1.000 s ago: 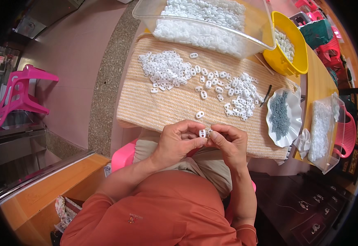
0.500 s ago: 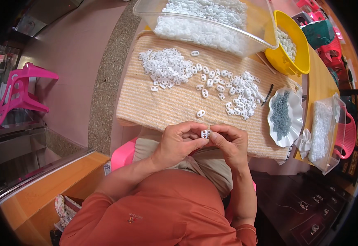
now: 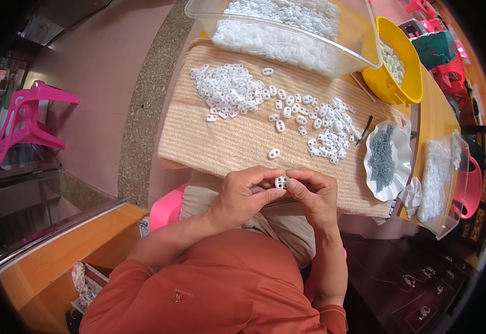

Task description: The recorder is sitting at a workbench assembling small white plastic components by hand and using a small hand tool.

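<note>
Between the fingertips of my left hand and my right hand is a small white plastic piece with holes. Both hands pinch it from opposite sides, just off the near edge of the towel-covered table. A single white two-hole piece lies on the towel beyond my fingers. Farther back, a large pile of white pieces spreads at the left. A second cluster of them lies at the right, with several loose ones between. Whether the held piece is one part or two pressed together, I cannot tell.
A clear plastic bin of white pieces stands at the back, beside a yellow basket. On the right are a white scalloped dish of small grey parts, a thin black tool and another clear bin. A pink stool stands left.
The view has shifted slightly. Both hands keep their pinch on the white piece, which looks turned a little; nothing on the table has been moved.
</note>
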`<state>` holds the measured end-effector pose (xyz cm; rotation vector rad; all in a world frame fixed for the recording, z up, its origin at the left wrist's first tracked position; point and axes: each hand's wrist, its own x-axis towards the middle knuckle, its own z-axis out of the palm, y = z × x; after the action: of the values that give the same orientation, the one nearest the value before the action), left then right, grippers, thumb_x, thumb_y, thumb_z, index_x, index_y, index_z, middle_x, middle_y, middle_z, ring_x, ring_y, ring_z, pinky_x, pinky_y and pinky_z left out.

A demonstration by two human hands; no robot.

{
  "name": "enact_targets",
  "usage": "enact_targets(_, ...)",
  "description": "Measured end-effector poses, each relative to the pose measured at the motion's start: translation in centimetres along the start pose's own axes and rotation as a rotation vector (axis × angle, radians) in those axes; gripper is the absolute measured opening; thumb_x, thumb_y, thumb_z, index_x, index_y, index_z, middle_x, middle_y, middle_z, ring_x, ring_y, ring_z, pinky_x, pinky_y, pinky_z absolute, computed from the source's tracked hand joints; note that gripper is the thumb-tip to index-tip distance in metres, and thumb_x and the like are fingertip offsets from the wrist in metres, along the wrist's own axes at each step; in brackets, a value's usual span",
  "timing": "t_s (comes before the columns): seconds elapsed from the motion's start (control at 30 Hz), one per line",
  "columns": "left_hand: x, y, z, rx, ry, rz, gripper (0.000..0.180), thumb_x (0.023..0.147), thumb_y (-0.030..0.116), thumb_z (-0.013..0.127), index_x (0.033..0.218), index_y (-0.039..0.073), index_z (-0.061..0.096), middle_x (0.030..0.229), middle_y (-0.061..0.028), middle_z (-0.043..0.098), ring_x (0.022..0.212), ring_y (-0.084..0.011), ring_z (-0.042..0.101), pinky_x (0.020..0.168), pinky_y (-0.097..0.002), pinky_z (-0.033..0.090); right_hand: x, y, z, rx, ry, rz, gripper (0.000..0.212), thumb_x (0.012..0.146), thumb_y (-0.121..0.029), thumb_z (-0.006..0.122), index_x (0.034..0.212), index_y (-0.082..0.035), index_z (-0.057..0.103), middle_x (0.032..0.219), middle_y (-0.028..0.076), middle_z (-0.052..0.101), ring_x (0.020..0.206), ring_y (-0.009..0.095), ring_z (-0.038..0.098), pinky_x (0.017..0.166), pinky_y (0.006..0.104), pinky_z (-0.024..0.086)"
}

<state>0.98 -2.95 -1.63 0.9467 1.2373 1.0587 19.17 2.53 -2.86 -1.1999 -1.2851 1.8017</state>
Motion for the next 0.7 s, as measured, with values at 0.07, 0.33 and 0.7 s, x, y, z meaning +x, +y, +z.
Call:
enact_targets(0.07, 0.03, -0.18, -0.01, 0.030, -0.001, 0.040, 0.035, 0.082, -0.001, 0.069, 0.116, -0.001, 0.061, 0.084, -0.0002, 0.061, 0.073, -0.0022, 0.055, 0.062, -0.0164, 0.046, 0.01, -0.06, 0.05, -0.008, 0.002, -0.001, 0.018, 0.085, -0.004, 0.069, 0.101, 0.002, 0.067, 0.087, 0.007, 0.069, 0.074, 0.011, 0.064, 0.065, 0.0212, 0.051)
enact_targets(0.33, 0.09, -0.01, 0.03, 0.019, -0.001, 0.095, 0.035, 0.081, -0.002, 0.069, 0.115, -0.001, 0.062, 0.089, -0.0016, 0.060, 0.075, -0.0029, 0.056, 0.062, -0.0171, 0.047, -0.05, 0.17, 0.07, 0.024, 0.046, 0.012, 0.017, 0.084, -0.004, 0.068, 0.099, 0.003, 0.067, 0.084, 0.008, 0.068, 0.071, 0.011, 0.064, 0.063, 0.0219, 0.052)
enact_targets(0.7, 0.00, 0.01, 0.04, -0.041, 0.014, 0.025, 0.034, 0.080, -0.002, 0.070, 0.114, -0.002, 0.062, 0.086, -0.0014, 0.061, 0.075, -0.0029, 0.057, 0.063, -0.0171, 0.049, 0.06, 0.26, -0.05, 0.029, 0.079, -0.012, 0.014, 0.083, -0.003, 0.067, 0.097, 0.003, 0.065, 0.079, 0.006, 0.067, 0.066, 0.010, 0.062, 0.059, 0.0204, 0.050)
